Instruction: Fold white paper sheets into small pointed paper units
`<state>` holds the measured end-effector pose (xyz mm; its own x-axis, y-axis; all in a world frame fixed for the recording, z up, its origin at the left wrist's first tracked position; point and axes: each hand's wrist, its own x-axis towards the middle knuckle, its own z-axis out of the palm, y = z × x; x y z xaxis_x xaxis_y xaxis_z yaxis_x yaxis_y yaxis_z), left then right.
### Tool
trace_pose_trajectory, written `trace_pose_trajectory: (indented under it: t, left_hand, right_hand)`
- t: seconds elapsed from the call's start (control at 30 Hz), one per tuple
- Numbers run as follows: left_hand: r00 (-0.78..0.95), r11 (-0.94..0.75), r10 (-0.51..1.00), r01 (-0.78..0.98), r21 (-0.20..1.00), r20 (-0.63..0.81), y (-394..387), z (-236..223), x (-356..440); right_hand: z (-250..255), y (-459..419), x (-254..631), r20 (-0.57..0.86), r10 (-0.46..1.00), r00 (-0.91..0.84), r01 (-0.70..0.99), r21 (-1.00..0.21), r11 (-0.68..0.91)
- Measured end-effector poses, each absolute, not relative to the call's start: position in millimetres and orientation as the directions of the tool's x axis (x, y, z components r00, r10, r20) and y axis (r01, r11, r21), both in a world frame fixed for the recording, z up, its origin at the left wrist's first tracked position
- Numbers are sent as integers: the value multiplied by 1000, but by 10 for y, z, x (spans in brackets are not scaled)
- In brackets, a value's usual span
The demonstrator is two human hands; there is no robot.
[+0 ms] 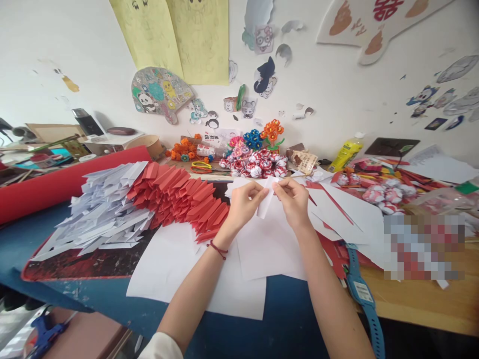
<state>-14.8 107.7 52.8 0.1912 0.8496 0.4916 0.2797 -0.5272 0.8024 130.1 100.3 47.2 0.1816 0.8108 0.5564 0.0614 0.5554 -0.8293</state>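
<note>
Between my two hands is a narrow folded strip of white paper (266, 203), held up over loose white sheets. My left hand (245, 202) pinches its upper left side, thumb and fingers pressed together. My right hand (292, 199) pinches the strip at its upper right edge. Under my wrists lie white paper sheets (239, 294), overlapping on the table. To the left of my left hand is a dense row of folded red paper pieces (179, 194). Beyond it spreads a heap of folded white paper pieces (108, 209).
A red roll (45, 199) lies at the left. Behind my hands are red-and-white paper balls (258, 162), orange flowers (273, 130) and yellow-handled scissors (201, 166). A yellow bottle (346, 152) stands at the back right. A blue watch (361, 291) lies beside my right forearm.
</note>
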Motion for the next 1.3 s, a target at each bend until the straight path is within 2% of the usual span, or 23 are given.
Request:
trace_pose_trajectory:
  t: [0.1,0.23,0.77,1.0,1.3]
  left_hand:
    - [169,-524,852,291,801,496,1088,517,-148]
    - [250,-520,848,222,825,467,1091,507,-139]
    - [337,-527,821,136,839,461,1111,462,-99]
    - [365,-455,853,165,875,374,1092,458,-72]
    - [392,-485,834,185,855,388,1073,455,-58]
  right_hand:
    - [473,1005,1304,557,809,187,82,-830,552]
    - [463,1016,1321,554,790,261,74,-828,556]
    - [403,1090,1371,508,747,429,74,-844,532]
    - [383,1108,1359,511,720,470,123,-846,519]
    - [345,1157,1397,467,685,558,87,-855,512]
